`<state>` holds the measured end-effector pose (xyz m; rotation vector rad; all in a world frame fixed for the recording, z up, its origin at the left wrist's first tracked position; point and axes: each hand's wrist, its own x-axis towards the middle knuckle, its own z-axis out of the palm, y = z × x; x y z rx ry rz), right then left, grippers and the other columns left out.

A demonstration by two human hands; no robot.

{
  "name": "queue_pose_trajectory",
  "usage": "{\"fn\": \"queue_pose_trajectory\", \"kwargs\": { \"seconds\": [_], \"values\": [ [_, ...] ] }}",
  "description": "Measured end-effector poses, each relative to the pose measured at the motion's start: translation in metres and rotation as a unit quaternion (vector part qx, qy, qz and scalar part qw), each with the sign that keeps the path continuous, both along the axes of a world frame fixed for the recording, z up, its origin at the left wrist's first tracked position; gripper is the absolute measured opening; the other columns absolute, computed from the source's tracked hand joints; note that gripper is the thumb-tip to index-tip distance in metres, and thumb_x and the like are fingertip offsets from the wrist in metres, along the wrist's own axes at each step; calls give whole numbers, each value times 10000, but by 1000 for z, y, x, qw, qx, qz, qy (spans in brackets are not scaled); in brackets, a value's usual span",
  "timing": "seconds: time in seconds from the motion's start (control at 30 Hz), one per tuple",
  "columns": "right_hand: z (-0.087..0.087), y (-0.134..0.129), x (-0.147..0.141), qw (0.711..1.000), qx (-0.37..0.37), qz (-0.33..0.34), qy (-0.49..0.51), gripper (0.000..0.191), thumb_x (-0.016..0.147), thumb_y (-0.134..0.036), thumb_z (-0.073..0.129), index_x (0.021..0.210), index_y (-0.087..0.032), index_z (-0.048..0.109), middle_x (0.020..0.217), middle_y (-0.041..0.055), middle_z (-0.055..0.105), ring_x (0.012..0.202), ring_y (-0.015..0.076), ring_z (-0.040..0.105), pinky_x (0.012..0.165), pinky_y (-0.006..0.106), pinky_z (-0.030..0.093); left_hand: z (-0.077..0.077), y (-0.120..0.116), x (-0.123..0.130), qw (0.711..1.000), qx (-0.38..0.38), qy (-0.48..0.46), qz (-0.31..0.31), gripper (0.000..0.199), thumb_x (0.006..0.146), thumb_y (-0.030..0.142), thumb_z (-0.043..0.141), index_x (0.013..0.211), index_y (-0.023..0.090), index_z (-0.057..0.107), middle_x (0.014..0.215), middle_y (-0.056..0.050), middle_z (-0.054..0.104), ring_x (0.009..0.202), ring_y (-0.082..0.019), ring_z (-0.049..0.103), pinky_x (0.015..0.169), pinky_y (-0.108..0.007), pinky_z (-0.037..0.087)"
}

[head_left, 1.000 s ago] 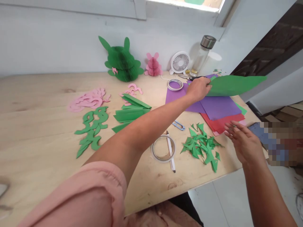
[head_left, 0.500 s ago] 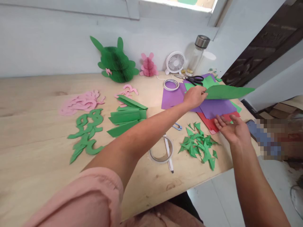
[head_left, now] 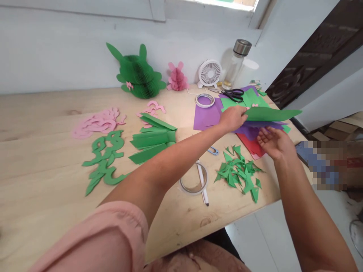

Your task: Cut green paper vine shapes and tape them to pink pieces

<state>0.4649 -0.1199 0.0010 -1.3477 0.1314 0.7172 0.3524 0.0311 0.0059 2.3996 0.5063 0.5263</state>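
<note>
My left hand (head_left: pixel 234 118) reaches across to the right side of the table, its thumb and fingers pinched on the near-left edge of a green paper sheet (head_left: pixel 273 113). That sheet is raised above a stack of purple paper (head_left: pixel 205 118), with some purple showing just beneath it. Below it, my right hand (head_left: pixel 273 142) is palm up with fingers apart and slightly curled, close under the purple edge; whether it touches cannot be made out. Red paper (head_left: pixel 251 146) sticks out beside its fingertips. Green paper scraps (head_left: pixel 239 172) lie in a heap nearer me.
Black-handled scissors (head_left: pixel 234 94) and a tape roll (head_left: pixel 204 100) rest on the papers. Behind stand a glass bottle (head_left: pixel 234 68), a small fan (head_left: pixel 210 73) and green (head_left: pixel 140 75) and pink (head_left: pixel 177 77) paper rabbits. Folded green strips (head_left: pixel 153 139) and a marker (head_left: pixel 204 196) lie nearer.
The green sheet has tipped flatter, and its far end has dropped slightly. My right hand has moved up and a little left, closer beneath the papers.
</note>
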Motion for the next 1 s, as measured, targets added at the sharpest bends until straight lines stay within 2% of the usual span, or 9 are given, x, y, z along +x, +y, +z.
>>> {"fn": "queue_pose_trajectory", "kwargs": {
  "seconds": [0.1, 0.17, 0.27, 0.33, 0.4, 0.5, 0.63, 0.83, 1.0],
  "values": [
    [7, 6, 4, 1000, 1, 14, -20, 122, 802, -150, 465, 769, -192, 574, 805, 25, 615, 667, 125, 591, 534, 225, 513, -3, -5, -2, 995, 39, 40, -79, 424, 778, 162, 525, 1195, 199, 595, 1117, -57, 671, 1024, -219, 596, 789, -293, 437],
    [10, 8, 7, 998, 2, 35, -43, 115, 783, -145, 472, 767, -202, 571, 777, 14, 607, 671, 129, 591, 549, 233, 510, -7, -10, 0, 989, 70, 65, -109, 570, 736, 142, 570, 1298, 220, 521, 1225, -61, 633, 1111, -240, 566, 845, -314, 441],
    [10, 6, 10, 995, -3, 72, -63, 83, 754, -169, 514, 790, -209, 577, 830, 18, 617, 715, 138, 597, 591, 255, 514, -11, -16, 8, 990, 86, 85, -73, 425, 799, 173, 525, 1215, 222, 599, 1179, -81, 659, 1095, -262, 581, 861, -351, 442],
    [7, 0, 11, 994, -9, 87, -64, 90, 741, -193, 546, 816, -220, 587, 889, 27, 621, 781, 158, 605, 638, 292, 523, -12, -18, 15, 995, 58, 71, -33, 334, 851, 199, 469, 1127, 213, 658, 1133, -83, 680, 1056, -253, 603, 840, -340, 446],
    [4, -8, 10, 993, -24, 86, -77, 112, 729, -217, 575, 837, -239, 592, 924, 27, 607, 860, 184, 599, 703, 350, 527, -13, -17, 19, 999, 16, 45, -3, 329, 868, 217, 458, 1118, 215, 671, 1134, -72, 681, 1043, -239, 608, 814, -316, 448],
    [0, -19, 7, 992, -48, 51, -102, 142, 717, -252, 606, 857, -260, 582, 961, 25, 560, 973, 212, 557, 803, 442, 507, -15, -14, 21, 999, -37, 23, 23, 339, 879, 237, 454, 1140, 218, 669, 1103, -58, 691, 1009, -223, 615, 790, -297, 446],
    [1, -18, -2, 998, -23, -19, -60, 128, 723, -235, 565, 846, -245, 530, 1071, 48, 503, 1108, 221, 487, 886, 511, 472, -21, -11, 20, 997, -62, 22, 33, 335, 887, 258, 452, 1126, 202, 679, 1055, -72, 705, 966, -220, 628, 772, -292, 446],
    [2, 1, -8, 994, 21, -103, -9, 78, 750, -247, 459, 828, -247, 448, 1094, 39, 467, 1084, 189, 491, 857, 466, 517, -28, -14, 18, 999, -30, 29, 2, 318, 869, 229, 462, 1083, 196, 695, 1072, -90, 709, 998, -239, 628, 795, -311, 453],
    [-3, 5, -3, 989, 30, -138, -35, 90, 760, -275, 448, 849, -262, 440, 1065, 11, 442, 1007, 169, 509, 802, 421, 544, -28, -16, 17, 999, -21, 43, -2, 323, 875, 228, 456, 1104, 213, 684, 1098, -86, 702, 1031, -235, 621, 823, -317, 460]
  ]
}}
